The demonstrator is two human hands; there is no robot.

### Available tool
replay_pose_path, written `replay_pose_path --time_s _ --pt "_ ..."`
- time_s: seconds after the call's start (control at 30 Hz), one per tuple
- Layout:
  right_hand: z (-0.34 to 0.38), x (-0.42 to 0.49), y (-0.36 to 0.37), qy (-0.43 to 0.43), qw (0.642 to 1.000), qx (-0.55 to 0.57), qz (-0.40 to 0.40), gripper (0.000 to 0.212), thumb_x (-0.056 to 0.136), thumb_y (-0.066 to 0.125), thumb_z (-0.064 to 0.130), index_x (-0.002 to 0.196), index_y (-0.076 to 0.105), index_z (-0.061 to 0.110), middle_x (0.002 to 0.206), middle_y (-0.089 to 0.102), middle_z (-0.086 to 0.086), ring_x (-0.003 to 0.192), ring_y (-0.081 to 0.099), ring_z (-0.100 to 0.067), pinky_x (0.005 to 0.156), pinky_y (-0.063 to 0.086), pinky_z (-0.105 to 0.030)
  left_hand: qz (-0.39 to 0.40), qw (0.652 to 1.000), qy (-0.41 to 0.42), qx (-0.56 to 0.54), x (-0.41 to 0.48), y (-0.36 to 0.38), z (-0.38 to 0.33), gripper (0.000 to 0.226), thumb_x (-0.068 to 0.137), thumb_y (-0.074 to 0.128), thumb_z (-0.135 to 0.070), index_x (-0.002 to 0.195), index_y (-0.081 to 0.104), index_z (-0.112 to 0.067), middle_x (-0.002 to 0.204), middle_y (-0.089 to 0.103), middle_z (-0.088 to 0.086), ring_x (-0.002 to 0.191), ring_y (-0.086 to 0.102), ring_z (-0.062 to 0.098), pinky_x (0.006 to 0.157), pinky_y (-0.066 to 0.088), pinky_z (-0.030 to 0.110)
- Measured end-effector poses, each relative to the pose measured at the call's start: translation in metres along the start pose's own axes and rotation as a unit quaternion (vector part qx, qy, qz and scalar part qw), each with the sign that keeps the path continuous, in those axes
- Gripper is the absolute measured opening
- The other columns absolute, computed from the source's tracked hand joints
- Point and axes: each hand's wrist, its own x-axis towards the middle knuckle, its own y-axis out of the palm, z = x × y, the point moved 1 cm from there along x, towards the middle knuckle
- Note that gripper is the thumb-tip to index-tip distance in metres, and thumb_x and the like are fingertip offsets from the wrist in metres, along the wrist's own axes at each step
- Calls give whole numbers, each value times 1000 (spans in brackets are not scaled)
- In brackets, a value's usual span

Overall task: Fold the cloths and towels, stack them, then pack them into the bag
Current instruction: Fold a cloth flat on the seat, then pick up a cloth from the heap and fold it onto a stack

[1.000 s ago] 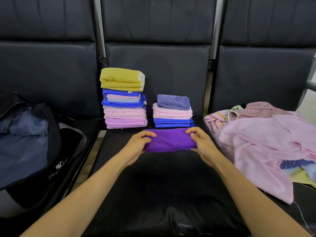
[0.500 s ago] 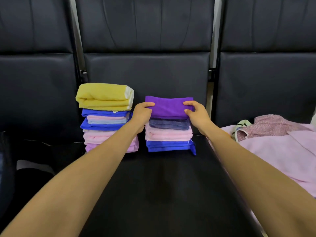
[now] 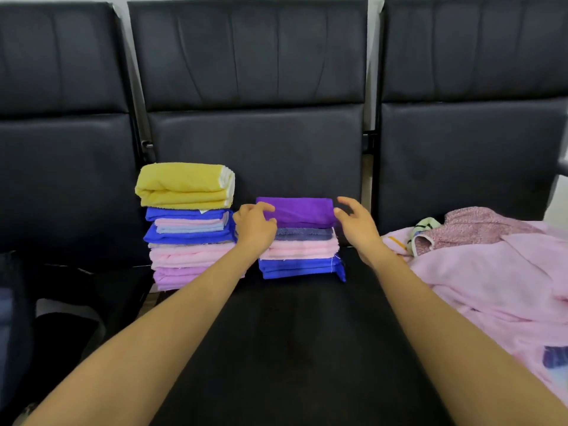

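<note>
Sitting on top of the small pile (image 3: 302,249), the purple cloth (image 3: 296,212) is flat. My left hand (image 3: 255,226) and right hand (image 3: 358,227) are loose at its sides, holding nothing. A bump from my wrist could tip it, or knock the tall pile (image 3: 187,229) over.

What seems a dark bag (image 3: 13,333) is cut by the left edge; the pink cloth heap (image 3: 491,287) runs off right.
</note>
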Motion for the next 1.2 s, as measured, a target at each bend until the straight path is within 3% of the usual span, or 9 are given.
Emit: replay_pose_path --time_s 0.1,0.2,0.4,0.6,0.7,0.83,1.0,1.07,1.2 --pt "4 -35 -29 21 998 33 -52 35 95 53 15 130 53 15 133 51 -6 116 51 -17 89 43 -30 11 996 53 -66 -38 0 -22 24 89 55 -4 102 65 -20 124 56 9 109 55 26 90 46 29" --pt "0 -71 -67 40 996 -4 -79 30 92 58 13 122 57 8 125 58 -13 112 55 -26 94 43 -33 99 985 38 -138 -80 16 -48 23 90 53 0 107 65 -8 114 63 9 91 55 15 67 42 16" --pt "-26 -138 -154 70 979 -154 -117 30 92 59 14 120 59 5 126 57 -15 117 51 -33 98 37 -32 275 949 50 -148 -153 76 -84 23 90 58 -8 113 63 -13 115 64 5 110 59 20 94 47 29" --pt "-83 -170 -199 161 954 -225 -113 38 86 67 15 121 56 6 128 50 -23 108 55 -41 94 45 -45 357 923 45 -138 -196 125 -110 35 89 54 -8 122 62 -14 128 58 5 114 56 19 87 44 21" --pt "-100 -171 -208 178 945 -258 -94 47 83 70 16 126 53 8 128 47 -25 106 55 -43 91 47 -45 379 916 35 -126 -207 144 -118 43 90 53 -8 133 53 -13 137 51 6 120 52 21 92 42 22" --pt "-114 -168 -207 178 930 -314 -71 54 84 65 24 133 45 9 129 47 -23 115 48 -42 92 41 -40 384 917 33 -104 -213 166 -119 50 92 52 -10 140 41 -14 139 45 10 115 50 23 86 41 24" --pt "-128 -166 -201 182 928 -316 -77 39 91 59 21 126 51 6 126 46 -23 113 48 -41 99 38 -41 371 926 15 -68 -215 193 -116 59 93 54 -12 146 27 -7 142 40 16 127 44 30 103 41 34" --pt "-130 -165 -199 175 920 -345 -70 29 93 56 22 117 57 6 120 50 -22 111 48 -40 97 37 -40 352 934 1 -58 -217 202 -115 56 93 55 -13 141 30 -1 137 44 18 124 47 32 101 43 35" --pt "-136 -160 -196 149 887 -430 -80 24 95 47 17 112 58 4 118 55 -21 112 47 -36 93 30 -35 329 944 22 -23 -216 215 -113 31 95 55 -19 115 54 5 116 58 24 108 56 36 90 47 41"
